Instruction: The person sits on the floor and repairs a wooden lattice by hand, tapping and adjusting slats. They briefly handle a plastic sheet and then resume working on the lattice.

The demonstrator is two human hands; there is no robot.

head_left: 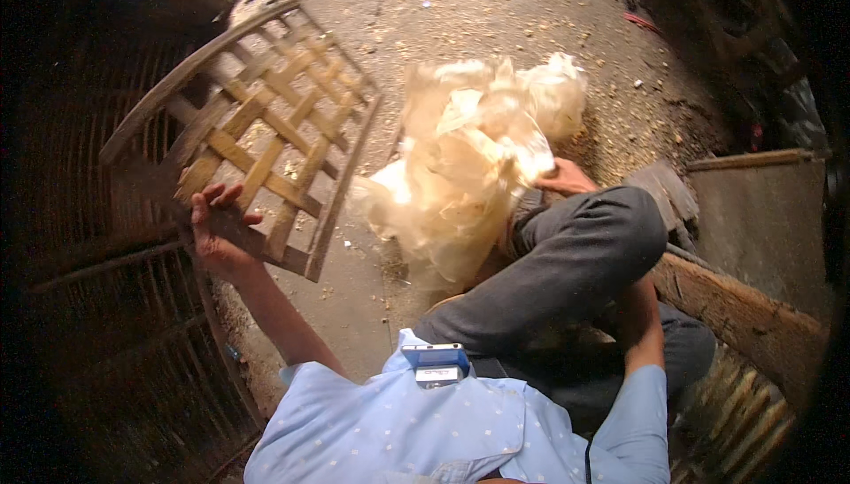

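While the left hand grasped the lower left end of a woven panel, its fingers bent over the slats, the right hand reached past a bent knee to the right edge of a pale plastic bundle; whether it clutched the plastic or only touched it, I could not tell. The panel leaned at a slant over the floor, left of the bundle. Its flat, tan slats crossed in an open lattice with wide gaps, set within a darker wooden frame whose upper left bar bowed outward. Its left part was shadowed and somewhat blurred.

Straight ahead of the person, the bundle looked cream-coloured, crumpled and partly see-through, with a whiter lump at its upper right. Small pale bits littered the floor around it. The dark trousers crossed the near side, blocking sight of the right wrist. Dark slatted structures crowded the left, while a grey board, a rough wooden beam and a ridged sheet lined the right. A phone-like device sat against the light blue shirt.
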